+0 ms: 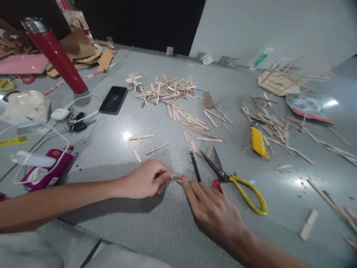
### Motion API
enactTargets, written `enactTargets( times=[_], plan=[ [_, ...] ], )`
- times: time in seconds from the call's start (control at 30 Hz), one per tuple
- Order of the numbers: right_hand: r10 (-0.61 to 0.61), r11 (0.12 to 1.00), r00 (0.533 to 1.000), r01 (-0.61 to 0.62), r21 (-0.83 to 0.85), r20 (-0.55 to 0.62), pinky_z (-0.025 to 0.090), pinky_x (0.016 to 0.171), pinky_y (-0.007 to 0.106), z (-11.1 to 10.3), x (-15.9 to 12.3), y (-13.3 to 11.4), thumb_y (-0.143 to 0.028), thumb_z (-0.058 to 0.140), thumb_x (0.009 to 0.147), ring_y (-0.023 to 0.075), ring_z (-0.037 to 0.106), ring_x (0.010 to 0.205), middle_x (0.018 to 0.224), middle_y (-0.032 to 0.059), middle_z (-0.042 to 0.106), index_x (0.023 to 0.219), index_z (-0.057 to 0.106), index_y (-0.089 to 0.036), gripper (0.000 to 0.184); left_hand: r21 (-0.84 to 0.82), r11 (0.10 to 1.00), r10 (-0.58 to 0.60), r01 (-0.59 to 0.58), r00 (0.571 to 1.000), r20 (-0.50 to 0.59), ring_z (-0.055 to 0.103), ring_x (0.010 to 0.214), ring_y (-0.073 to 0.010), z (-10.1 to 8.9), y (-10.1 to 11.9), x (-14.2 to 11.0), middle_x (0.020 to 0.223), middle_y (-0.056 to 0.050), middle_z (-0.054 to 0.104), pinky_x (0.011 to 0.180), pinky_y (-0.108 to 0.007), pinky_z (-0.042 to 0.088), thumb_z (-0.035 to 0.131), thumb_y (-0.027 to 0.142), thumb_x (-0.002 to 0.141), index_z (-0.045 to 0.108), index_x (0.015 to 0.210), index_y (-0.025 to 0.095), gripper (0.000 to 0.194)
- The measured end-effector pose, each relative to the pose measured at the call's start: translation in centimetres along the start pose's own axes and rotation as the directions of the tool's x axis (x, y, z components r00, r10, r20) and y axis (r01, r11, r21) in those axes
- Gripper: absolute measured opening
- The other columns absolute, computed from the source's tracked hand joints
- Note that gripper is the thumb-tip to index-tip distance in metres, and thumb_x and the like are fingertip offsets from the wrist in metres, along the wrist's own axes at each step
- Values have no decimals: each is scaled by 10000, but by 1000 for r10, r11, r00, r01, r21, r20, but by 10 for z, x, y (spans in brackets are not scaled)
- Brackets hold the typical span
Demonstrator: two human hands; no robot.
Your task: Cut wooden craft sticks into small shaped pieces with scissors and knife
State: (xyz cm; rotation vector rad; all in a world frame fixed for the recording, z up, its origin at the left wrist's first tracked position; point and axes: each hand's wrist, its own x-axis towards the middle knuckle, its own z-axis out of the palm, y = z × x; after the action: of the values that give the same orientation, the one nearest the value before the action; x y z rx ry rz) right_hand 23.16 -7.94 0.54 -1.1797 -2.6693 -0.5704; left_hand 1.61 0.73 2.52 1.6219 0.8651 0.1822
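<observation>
Wooden stick (175,177), lower centre of frame, light, stiff, likely snappable.
Left hand (147,179) pinching one end; right hand (214,208) fingertips pressing the other.

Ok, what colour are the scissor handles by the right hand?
Yellow, on the scissors beside the right hand; clearest in the head view.

Two hands work a wooden stick on a cluttered table

The left hand (146,178) and right hand (212,208) pinch the stick (176,178) just left of the yellow-handled scissors (234,178).

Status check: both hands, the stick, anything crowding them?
Left hand and right hand pinch a small wooden stick between fingertips. Black tool and yellow-handled scissors lie just beyond the right hand.
</observation>
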Motion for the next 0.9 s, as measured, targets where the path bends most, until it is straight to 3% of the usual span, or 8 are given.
enactTargets(
  times=[0.33, 0.63, 0.9],
  plan=[
    [6, 1000, 996, -5, 15, -86, 441, 547, 334, -3, -3, 3, 8, 323, 1002, 183, 598, 629, 780, 97, 714, 1185, 679, 20, 401, -38, 999, -28, 29, 1000, 5, 479, 397, -62, -1, -4, 0, 545, 17, 559, 443, -162, 355, 433, 254, 1037, 530, 667, 160, 394],
    [41, 998, 999, -39, 47, -34, 498, 573, 316, 0, -2, 3, 14, 350, 989, 186, 626, 652, 832, 94, 733, 1217, 670, -1, 393, -44, 999, -30, 29, 1000, -6, 479, 400, -72, 0, -4, 1, 531, 24, 547, 456, -178, 353, 460, 242, 1022, 531, 653, 164, 384],
    [34, 999, 998, -31, 40, -59, 497, 586, 309, 1, -1, 3, 31, 373, 963, 183, 618, 654, 830, 97, 726, 1209, 675, 2, 391, -26, 1000, -12, 12, 1000, -13, 480, 389, -73, 1, -6, 1, 524, 28, 543, 475, -184, 361, 447, 220, 1028, 538, 656, 163, 387]
  ],
)
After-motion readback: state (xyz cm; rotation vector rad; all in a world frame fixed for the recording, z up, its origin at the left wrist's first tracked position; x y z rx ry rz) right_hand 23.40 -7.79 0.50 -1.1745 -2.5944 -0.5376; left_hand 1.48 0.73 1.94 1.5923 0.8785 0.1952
